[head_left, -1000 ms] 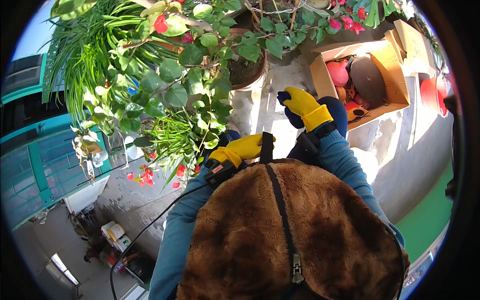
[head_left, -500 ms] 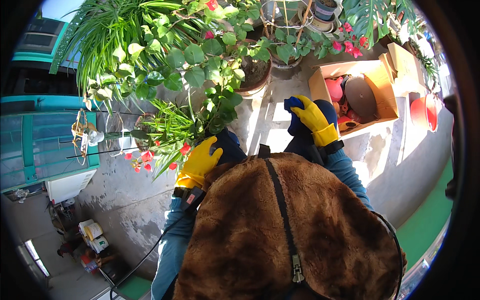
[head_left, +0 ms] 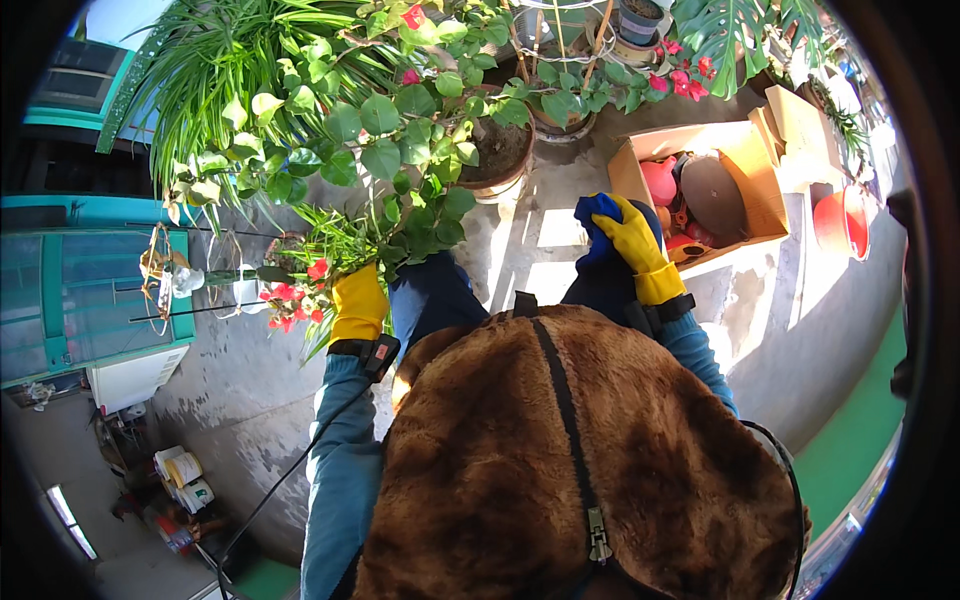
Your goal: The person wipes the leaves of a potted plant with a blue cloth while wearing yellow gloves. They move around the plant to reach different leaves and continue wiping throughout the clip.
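Observation:
My left hand (head_left: 358, 303), in a yellow rubber glove, reaches into the leafy plant (head_left: 425, 215) beside my left knee. Its fingers are hidden by leaves, so whether they grip anything does not show. Red flowers (head_left: 290, 300) hang just left of this hand. Over my right knee, my right hand (head_left: 632, 240), gloved the same way, is closed on a bright blue cloth (head_left: 596, 210). Both wrists carry black straps, and a cable runs down from the left one.
An open cardboard box (head_left: 765, 205) with red and brown objects stands beyond my right knee, a red bucket (head_left: 842, 222) beside it. A large plant pot (head_left: 497, 150) stands ahead. Spiky green foliage (head_left: 220, 100) fills the far left. Thin black rods (head_left: 205, 309) stick out at left.
My left hand has moved left and off my left thigh, into the foliage. My right hand stays near my right knee with the blue cloth, which now shows more.

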